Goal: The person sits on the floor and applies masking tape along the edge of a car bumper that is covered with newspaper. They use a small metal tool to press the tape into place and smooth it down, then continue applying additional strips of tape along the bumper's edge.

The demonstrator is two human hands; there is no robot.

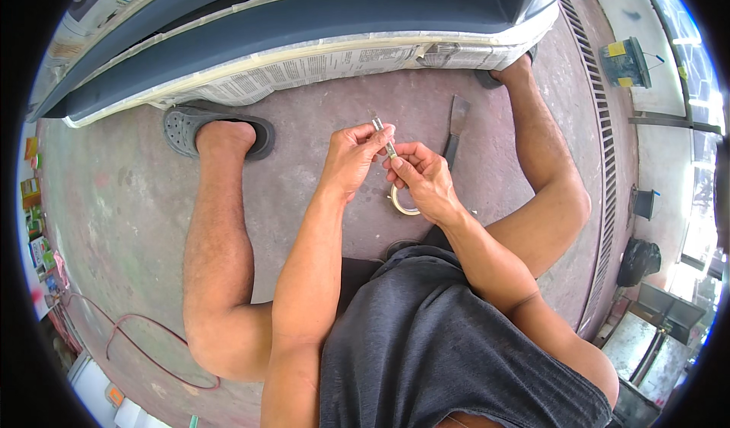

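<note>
Over the floor between my legs, my left hand (pixel 356 154) and my right hand (pixel 426 179) meet around a slim silver cutter knife (pixel 385 139). Its narrow tip points up and slightly left. The left thumb and fingers pinch it near the upper part, while the right fingertips grip its lower end. A roll of masking tape (pixel 404 204) lies just below the right hand, which partly hides it. Right of the hands rests a flat-bladed tool (pixel 458 124) with a dark handle.
Ahead is a dark vehicle bumper (pixel 304 25) edged with tape and masking newspaper (pixel 296 71). A floor drain grate (pixel 604 147) runs along the right side. Farther right hangs a paint-stained bucket (pixel 626 63). A red hose (pixel 125 318) curls at lower left.
</note>
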